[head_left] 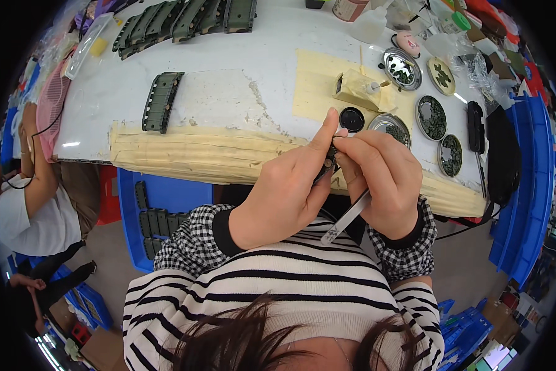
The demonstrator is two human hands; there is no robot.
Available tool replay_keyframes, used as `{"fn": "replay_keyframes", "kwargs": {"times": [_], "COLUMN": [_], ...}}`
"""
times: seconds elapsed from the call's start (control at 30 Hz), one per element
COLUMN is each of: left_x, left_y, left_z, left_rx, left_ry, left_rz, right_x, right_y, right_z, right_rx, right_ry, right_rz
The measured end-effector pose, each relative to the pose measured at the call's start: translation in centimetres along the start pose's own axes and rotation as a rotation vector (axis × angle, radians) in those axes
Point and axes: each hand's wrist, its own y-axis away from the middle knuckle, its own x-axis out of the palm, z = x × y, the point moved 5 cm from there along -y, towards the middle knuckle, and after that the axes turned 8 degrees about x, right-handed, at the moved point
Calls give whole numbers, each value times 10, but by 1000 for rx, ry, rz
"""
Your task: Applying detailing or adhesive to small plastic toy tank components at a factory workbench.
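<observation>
Over the table's front edge, my left hand (284,188) is closed round a small dark green part (327,162), mostly hidden by the fingers. Against its upper end press the fingertips of my right hand (383,176). A flat metal tool, probably tweezers (346,217), is tucked in that right hand, its broad end sticking out toward my chest. Just beyond the hands are a round black lid (351,119) and a metal dish (386,123) of tiny green pieces. To the left, a single green moulded part (162,102) lies on the white table (228,93).
Several green parts (191,21) stand in a row at the back left. Dishes of small pieces (431,117) and a taped block (358,89) are at the right. A blue bin (166,185) with more parts sits below the edge. Another person (37,204) is at far left.
</observation>
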Motion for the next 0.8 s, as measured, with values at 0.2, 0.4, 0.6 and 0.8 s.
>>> {"fn": "replay_keyframes", "kwargs": {"times": [0.2,0.4,0.6,0.8], "left_x": [-1,2,12,17], "left_y": [-3,-9,-8,-6], "left_z": [13,21,36,40], "left_rx": [-7,-342,-524,-551], "left_ry": [310,1011,1363,1606], "left_rz": [-88,-136,-184,-166], "right_x": [-11,-35,-16,-16], "right_y": [-5,-7,-15,-17], "right_z": [-6,-56,-78,-80], "right_rx": [121,457,613,439], "right_ry": [-177,-72,-97,-59], "right_rz": [-93,-317,-180,-276]}}
